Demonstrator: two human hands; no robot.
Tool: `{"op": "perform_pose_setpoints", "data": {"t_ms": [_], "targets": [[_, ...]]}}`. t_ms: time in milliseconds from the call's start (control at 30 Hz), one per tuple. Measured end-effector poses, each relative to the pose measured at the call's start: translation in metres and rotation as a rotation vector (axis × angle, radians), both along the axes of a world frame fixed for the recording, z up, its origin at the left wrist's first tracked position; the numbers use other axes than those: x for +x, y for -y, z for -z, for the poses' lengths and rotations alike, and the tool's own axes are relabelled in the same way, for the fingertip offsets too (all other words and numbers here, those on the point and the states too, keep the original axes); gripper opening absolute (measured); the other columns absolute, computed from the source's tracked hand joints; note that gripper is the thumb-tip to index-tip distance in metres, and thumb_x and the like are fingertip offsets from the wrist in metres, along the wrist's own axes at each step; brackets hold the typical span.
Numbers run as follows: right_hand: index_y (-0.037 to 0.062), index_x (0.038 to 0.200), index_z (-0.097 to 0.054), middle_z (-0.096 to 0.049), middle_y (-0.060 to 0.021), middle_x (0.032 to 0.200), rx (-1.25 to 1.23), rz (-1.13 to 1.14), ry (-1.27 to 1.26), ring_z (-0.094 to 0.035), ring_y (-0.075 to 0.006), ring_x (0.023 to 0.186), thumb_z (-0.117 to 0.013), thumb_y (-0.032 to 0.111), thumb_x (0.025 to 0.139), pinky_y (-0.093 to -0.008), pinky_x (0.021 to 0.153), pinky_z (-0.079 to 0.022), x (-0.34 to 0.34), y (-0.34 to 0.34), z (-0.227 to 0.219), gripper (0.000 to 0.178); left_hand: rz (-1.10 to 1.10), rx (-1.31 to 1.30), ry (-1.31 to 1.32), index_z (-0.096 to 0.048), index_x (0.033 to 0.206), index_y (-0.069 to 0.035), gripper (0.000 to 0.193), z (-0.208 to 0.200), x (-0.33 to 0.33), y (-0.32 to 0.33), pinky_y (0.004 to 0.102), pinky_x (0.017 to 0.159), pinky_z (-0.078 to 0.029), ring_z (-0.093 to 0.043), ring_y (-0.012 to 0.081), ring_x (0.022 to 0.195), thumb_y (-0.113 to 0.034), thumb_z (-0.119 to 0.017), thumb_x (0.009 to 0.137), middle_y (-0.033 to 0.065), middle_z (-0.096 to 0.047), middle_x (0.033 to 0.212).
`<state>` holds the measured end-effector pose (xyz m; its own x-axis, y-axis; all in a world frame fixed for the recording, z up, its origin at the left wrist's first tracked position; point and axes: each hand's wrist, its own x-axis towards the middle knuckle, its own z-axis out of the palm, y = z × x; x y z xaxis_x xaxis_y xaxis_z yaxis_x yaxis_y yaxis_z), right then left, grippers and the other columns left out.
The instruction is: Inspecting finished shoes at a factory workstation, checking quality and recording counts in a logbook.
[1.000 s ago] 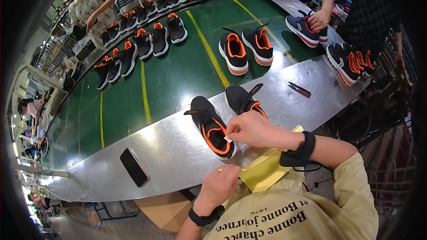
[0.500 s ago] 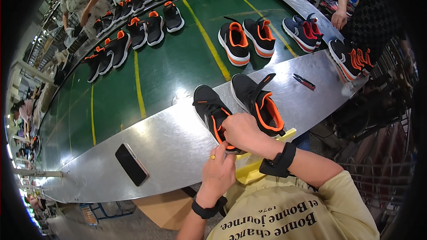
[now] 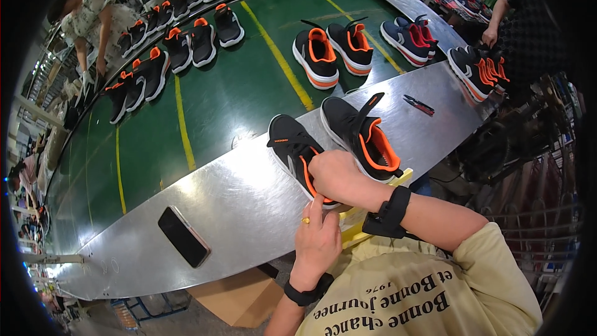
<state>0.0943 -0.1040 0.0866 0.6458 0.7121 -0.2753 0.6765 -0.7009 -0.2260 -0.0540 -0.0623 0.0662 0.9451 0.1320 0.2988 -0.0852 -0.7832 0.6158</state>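
Observation:
A black sneaker [image 3: 287, 137] with orange lining lies on the metal ledge in front of me, toe pointing away. My right hand [image 3: 341, 177] has its curled fingers down in the shoe's opening; the fingertips are hidden. At the heel, my left hand [image 3: 317, 242] presses the orange collar with its index finger and holds the back of the shoe. A ring sits on one of its fingers. Close on the right stands the matching sneaker [image 3: 356, 126], its strap sticking up, touched by neither hand.
A black phone [image 3: 183, 236] lies left on the metal ledge [image 3: 239, 202]; a pen [image 3: 418, 105] lies right. Beyond, the green belt [image 3: 217, 99] carries several sneakers [image 3: 202, 42]. Something yellow [image 3: 360, 227] is under my wrists. Co-workers stand far left [image 3: 93, 18] and far right [image 3: 528, 31].
My left hand has shifted slightly down from the heel, its index finger now straighter against the collar. My right hand stays in the shoe. The whole view has shifted a little.

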Motion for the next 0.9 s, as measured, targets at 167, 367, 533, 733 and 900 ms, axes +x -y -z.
{"op": "perform_pose_setpoints", "data": {"t_ms": [167,367,533,733,900], "targets": [[0.0036,0.073,-0.069,-0.066,-0.0142,0.071,-0.060,-0.050,0.003,-0.066,-0.0297,0.073,-0.065,0.013,0.066,-0.0381,0.063,-0.053,-0.002,-0.004,-0.012,0.012,-0.022,0.070,-0.006,-0.058,0.090,-0.001,0.022,0.003,-0.003,0.001,0.0418,0.078,-0.047,-0.049,0.0369,0.104,0.004,-0.057,0.068,0.0200,-0.045,0.123],[0.0064,0.073,-0.069,-0.067,-0.0069,0.071,-0.013,-0.129,0.111,-0.068,-0.0224,0.072,-0.070,0.013,0.062,-0.0325,0.055,-0.053,-0.001,0.005,-0.006,0.013,-0.049,0.105,-0.049,-0.057,0.088,0.000,0.020,-0.001,0.001,0.011,0.0411,0.078,-0.047,-0.050,0.0361,0.103,0.005,-0.056,0.068,0.0196,-0.045,0.123],[0.0026,0.072,-0.068,-0.065,-0.0136,0.071,0.081,0.001,-0.090,-0.065,-0.0304,0.068,-0.065,0.014,0.065,-0.0398,0.062,-0.051,0.010,0.020,-0.003,0.014,-0.064,0.099,-0.036,-0.057,0.088,0.002,0.017,-0.003,0.004,0.018,0.0389,0.080,-0.047,-0.051,0.0353,0.104,0.004,-0.055,0.072,0.0202,-0.045,0.126],[0.0060,0.070,-0.070,-0.065,-0.0110,0.068,0.300,0.119,-0.131,-0.066,-0.0279,0.068,-0.068,0.013,0.061,-0.0382,0.056,-0.052,0.018,0.032,0.006,0.011,-0.085,0.086,-0.110,-0.055,0.089,0.003,0.014,-0.002,0.007,0.019,0.0369,0.083,-0.046,-0.054,0.0332,0.099,0.003,-0.054,0.075,0.0191,-0.043,0.129],[0.0019,0.066,-0.067,-0.062,-0.0146,0.064,0.231,0.062,-0.133,-0.064,-0.0306,0.066,-0.067,0.016,0.063,-0.0407,0.056,-0.050,0.019,0.029,-0.001,0.015,-0.073,0.096,-0.126,-0.059,0.090,0.000,0.017,0.001,0.009,0.020,0.0350,0.078,-0.048,-0.054,0.0294,0.099,0.001,-0.057,0.074,0.0147,-0.041,0.132]]}}
